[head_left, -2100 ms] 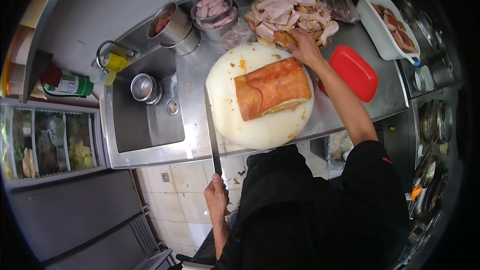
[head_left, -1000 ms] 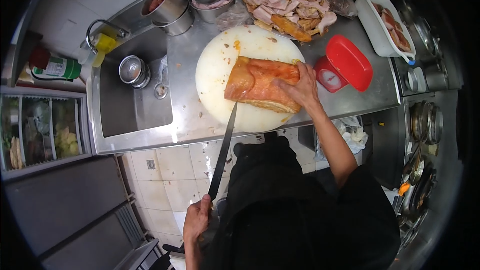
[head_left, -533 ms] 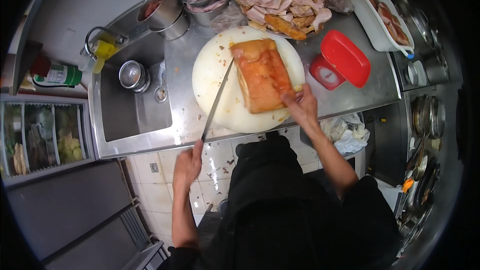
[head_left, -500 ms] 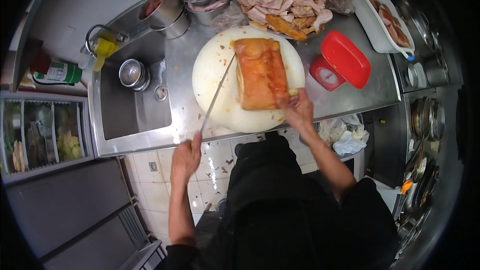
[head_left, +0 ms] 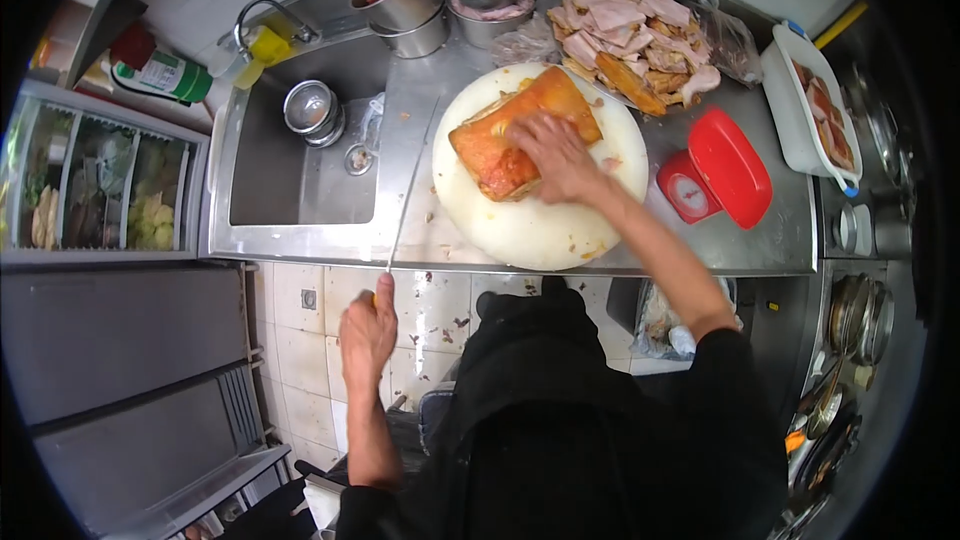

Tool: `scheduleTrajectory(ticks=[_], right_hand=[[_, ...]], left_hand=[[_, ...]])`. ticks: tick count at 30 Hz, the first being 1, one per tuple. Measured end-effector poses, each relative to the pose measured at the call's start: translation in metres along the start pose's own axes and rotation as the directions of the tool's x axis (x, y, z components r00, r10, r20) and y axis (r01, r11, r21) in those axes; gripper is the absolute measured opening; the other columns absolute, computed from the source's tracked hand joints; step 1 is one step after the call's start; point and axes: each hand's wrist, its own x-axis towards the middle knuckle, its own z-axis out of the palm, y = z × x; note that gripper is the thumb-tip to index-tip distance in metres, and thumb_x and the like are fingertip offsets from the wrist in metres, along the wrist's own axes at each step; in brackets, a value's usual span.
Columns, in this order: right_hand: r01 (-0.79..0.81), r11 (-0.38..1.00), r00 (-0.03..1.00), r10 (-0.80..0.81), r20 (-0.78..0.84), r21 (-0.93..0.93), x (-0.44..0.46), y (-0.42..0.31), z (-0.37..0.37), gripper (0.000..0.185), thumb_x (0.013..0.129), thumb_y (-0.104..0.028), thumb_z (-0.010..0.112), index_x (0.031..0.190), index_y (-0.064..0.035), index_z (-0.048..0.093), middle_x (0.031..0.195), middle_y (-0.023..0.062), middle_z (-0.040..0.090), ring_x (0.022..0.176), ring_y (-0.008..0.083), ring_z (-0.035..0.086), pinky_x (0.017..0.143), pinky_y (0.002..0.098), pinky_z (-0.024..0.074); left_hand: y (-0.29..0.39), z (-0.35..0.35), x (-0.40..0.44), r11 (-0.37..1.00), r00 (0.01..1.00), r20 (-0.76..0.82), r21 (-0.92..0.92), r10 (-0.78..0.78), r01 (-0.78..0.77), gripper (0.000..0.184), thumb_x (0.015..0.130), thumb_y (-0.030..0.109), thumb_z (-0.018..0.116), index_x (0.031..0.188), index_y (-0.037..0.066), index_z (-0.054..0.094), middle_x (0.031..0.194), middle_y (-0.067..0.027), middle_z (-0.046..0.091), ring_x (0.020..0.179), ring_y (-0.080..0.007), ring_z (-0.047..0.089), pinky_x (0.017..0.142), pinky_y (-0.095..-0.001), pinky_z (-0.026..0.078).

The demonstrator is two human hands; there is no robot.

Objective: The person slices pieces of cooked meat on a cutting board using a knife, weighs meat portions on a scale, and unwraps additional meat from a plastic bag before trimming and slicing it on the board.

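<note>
My left hand (head_left: 368, 332) is closed around the handle of a long, thin-bladed knife (head_left: 408, 195). Its blade points up and away over the metal counter, left of the round white cutting board (head_left: 550, 242) and apart from it. On the board a thick orange-brown slab of meat (head_left: 555, 100) lies at a slant. With fingers spread, my right hand (head_left: 558, 155) rests on top of the slab near its front side, hiding part of it. Small crumbs and scraps dot the board around the meat.
Behind the board sit a heap of meat pieces (head_left: 640, 25) and stacked metal bowls (head_left: 485, 30). A red scale (head_left: 690, 190) stands to the right, near a white tub (head_left: 785, 70). The sink (head_left: 300, 185) lies left, holding a small metal pot (head_left: 312, 110).
The slab has turned from nearly straight to a slant. My right hand has moved from its lower right corner onto its top. The knife has drawn back off the board.
</note>
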Motion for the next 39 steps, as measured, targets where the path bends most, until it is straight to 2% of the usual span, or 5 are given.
scheduleTrajectory(ticks=[6,9,12,31,39], right_hand=[[0.319,0.909,0.859,-0.157,0.487,-0.269,0.066,0.045,-0.01,0.129,0.044,-0.026,0.089,0.156,-0.0158,0.026,0.156,0.0274,0.026,0.147,0.0416,0.024,0.121,0.0571,0.0149],[0.342,0.905,0.884,-0.219,0.412,-0.252,0.052,0.049,-0.001,0.128,0.044,-0.032,0.089,0.155,-0.0126,0.028,0.154,0.0308,0.026,0.146,0.044,0.025,0.121,0.0571,0.0154],[0.296,0.93,0.911,-0.207,0.356,-0.218,0.044,0.045,0.0,0.125,0.044,-0.036,0.087,0.153,-0.009,0.031,0.152,0.0338,0.027,0.143,0.0474,0.026,0.12,0.0573,0.0168],[-0.288,0.957,0.825,0.237,0.514,0.021,0.003,-0.046,-0.066,0.092,0.058,-0.017,0.071,0.142,0.0,0.039,0.125,0.033,0.056,0.117,0.0445,0.057,0.095,0.0512,0.048],[-0.205,0.975,0.967,0.215,0.134,-0.083,0.068,-0.008,-0.07,0.074,0.053,-0.024,0.079,0.119,0.0005,0.054,0.101,0.0264,0.068,0.098,0.0429,0.066,0.084,0.0493,0.0526]], left_hand=[[-0.031,0.066,-0.019,0.927,0.978,0.176,-0.335,-0.116,0.171,0.074,0.101,0.057,0.044,0.082,-0.011,0.067,0.077,-0.033,0.064,0.078,-0.0468,0.065,0.074,-0.0485,0.05],[-0.032,0.088,-0.021,0.856,0.98,0.187,-0.496,-0.062,0.149,0.072,0.099,0.061,0.048,0.076,-0.006,0.064,0.058,-0.0033,0.051,0.051,-0.0101,0.047,0.048,-0.0292,0.038],[-0.031,0.093,-0.017,0.909,0.979,0.199,-0.397,-0.047,0.124,0.075,0.102,0.057,0.041,0.083,-0.011,0.067,0.077,-0.0296,0.066,0.077,-0.0431,0.066,0.075,-0.0474,0.05],[-0.037,0.092,-0.005,0.913,0.939,0.341,-0.396,0.048,0.097,0.077,0.101,0.06,0.037,0.081,-0.009,0.066,0.08,-0.0326,0.065,0.084,-0.0496,0.064,0.079,-0.0501,0.049],[-0.022,0.098,-0.003,0.919,0.954,0.284,-0.392,0.092,0.028,0.076,0.101,0.057,0.039,0.085,-0.013,0.064,0.089,-0.0424,0.061,0.094,-0.0575,0.06,0.085,-0.0548,0.047]])
